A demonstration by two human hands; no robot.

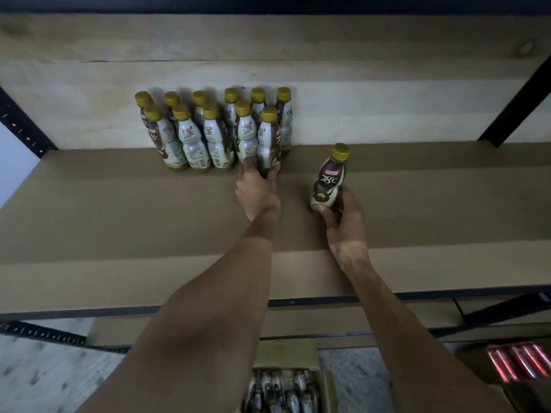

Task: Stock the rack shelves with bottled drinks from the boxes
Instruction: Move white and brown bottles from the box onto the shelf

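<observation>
1. L hand: fingers curled round the base of the end bottle, a closed grip; one finger lies also at the foot of the neighbour on its left
2. End bottle: stands upright on the shelf, yellow cap on top, last on the right in the front row
3. Other bottles: just left of and behind the L grip, packed close in 2 rows, 5 in front incl. the end bottle and 6 at the back, all with yellow caps, near the back board
4. R hand: wrapped tight round the lower part of the free bottle, thumb across the front near the base, other fingers behind
5. Free bottle: label reads "KOPIKO 78°C", a bit tilted, right of the L grip and apart from the rows; if its bottom touches the shelf, I cannot tell
6. Box: below both grips, under the shelf front edge, btw the two forearms, open, with more bottles inside
7. Red pack: right of the box, beyond the R forearm, partly cut by the frame edge
</observation>
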